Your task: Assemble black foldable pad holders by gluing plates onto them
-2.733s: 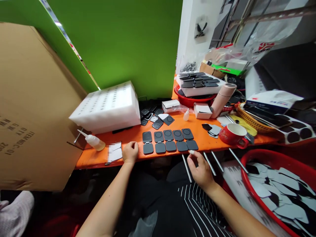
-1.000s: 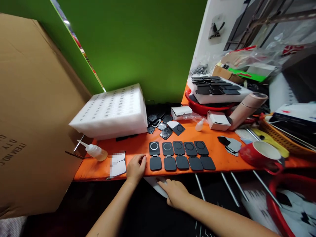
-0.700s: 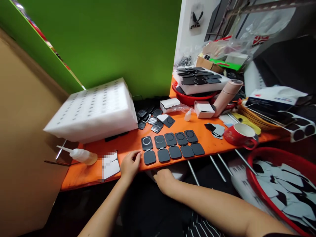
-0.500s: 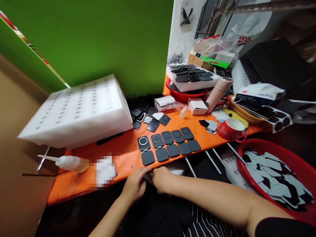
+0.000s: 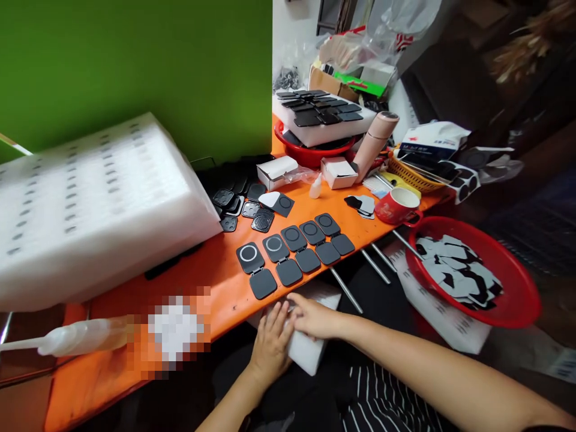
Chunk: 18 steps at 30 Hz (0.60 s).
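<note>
My left hand (image 5: 272, 342) lies with its fingers stretched out over a white foam block (image 5: 308, 354) below the table's front edge. Against its fingertips, my right hand (image 5: 312, 316) is bent, thumb and fingers drawn together; whatever they pinch is hidden. Just beyond my hands, a row of black folding pads (image 5: 294, 238) lies opened flat on the orange table (image 5: 216, 303). Each pad has a ring-marked half and a plain half joined by a hinge. The leftmost ring shows bright white.
A large white foam block (image 5: 148, 198) stands at left, near a squeeze bottle (image 5: 81, 336). Loose black plates (image 5: 262, 220) lie behind the pads. A red mug (image 5: 398, 206) stands at right, above a red basin (image 5: 517, 294) of white-and-black pieces. Metal rods (image 5: 346, 291) jut from the table edge.
The view has shifted, moving the table things leftward. My hands have come down from the table edge onto the foam block, and my left fingers have straightened out.
</note>
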Each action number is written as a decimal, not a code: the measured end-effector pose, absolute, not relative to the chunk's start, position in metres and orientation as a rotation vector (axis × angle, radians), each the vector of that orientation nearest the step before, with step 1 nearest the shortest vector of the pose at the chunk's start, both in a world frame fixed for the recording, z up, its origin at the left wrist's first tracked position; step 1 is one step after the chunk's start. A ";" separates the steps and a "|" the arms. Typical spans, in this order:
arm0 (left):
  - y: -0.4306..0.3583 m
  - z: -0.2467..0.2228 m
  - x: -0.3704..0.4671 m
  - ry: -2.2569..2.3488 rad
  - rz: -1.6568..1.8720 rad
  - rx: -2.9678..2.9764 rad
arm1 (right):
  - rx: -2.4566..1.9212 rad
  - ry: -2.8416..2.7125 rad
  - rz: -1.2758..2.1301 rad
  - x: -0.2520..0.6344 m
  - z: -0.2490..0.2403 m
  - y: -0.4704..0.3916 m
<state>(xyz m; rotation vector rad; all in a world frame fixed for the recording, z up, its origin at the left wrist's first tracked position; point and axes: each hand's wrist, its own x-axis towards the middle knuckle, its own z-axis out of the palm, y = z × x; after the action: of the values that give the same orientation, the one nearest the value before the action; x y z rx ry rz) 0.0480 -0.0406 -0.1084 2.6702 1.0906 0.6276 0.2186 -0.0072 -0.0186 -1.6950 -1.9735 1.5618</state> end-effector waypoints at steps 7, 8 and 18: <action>-0.027 -0.094 0.018 0.771 0.918 2.557 | -1.694 -2.070 1.133 0.280 -0.029 -0.066; -0.027 -0.092 0.011 0.752 0.933 2.553 | -1.647 -2.245 1.060 0.286 -0.033 -0.071; -0.026 -0.055 -0.032 0.821 0.912 2.390 | -1.532 -2.460 0.397 0.271 -0.039 -0.094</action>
<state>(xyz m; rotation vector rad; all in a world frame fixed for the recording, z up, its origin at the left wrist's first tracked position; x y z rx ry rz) -0.0322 -0.0263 -0.0548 2.3903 0.8210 0.9118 0.2711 -0.0938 -0.0388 -1.5316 -2.4597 0.3971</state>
